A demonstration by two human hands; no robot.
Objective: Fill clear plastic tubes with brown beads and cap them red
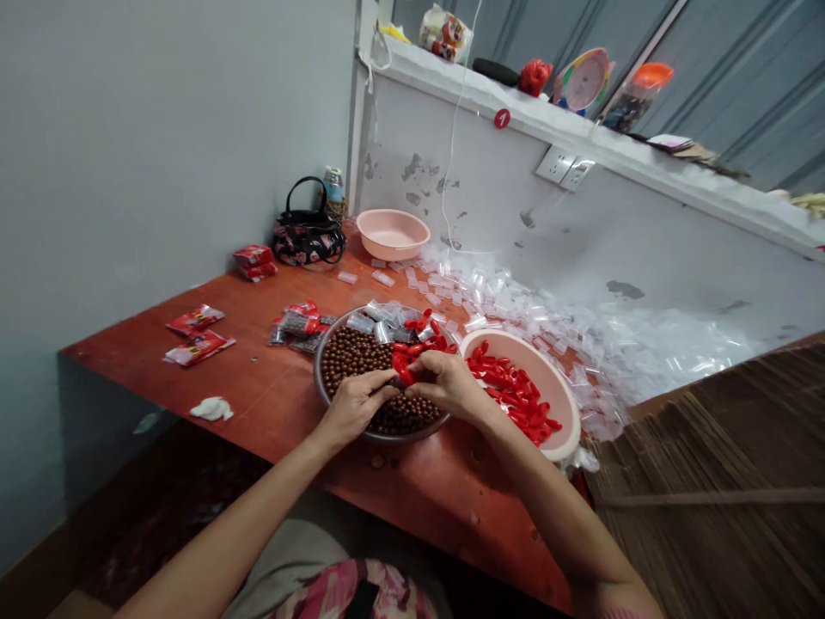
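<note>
Over a grey metal bowl (317, 378) my two hands meet, fingers pinched close together. My right hand (446, 383) grips a red plastic piece (403, 366). My left hand (361, 404) has its fingertips closed on a small dark object (395, 383) just below it, too small to identify. Brown balls (351, 357) fill much of the bowl, with clear plastic pieces (381, 331) and more red pieces lying on top at its back and right. Right of the bowl, a pink basin (567, 408) holds many red pieces (516, 391).
Clear plastic pieces (516, 297) are heaped along the wall. Packets (300, 322) lie left of the bowl, red packets (199, 346) farther left. A black handbag (309, 236) and another pink basin (393, 249) stand behind. Stacked cardboard (715, 456) is at right.
</note>
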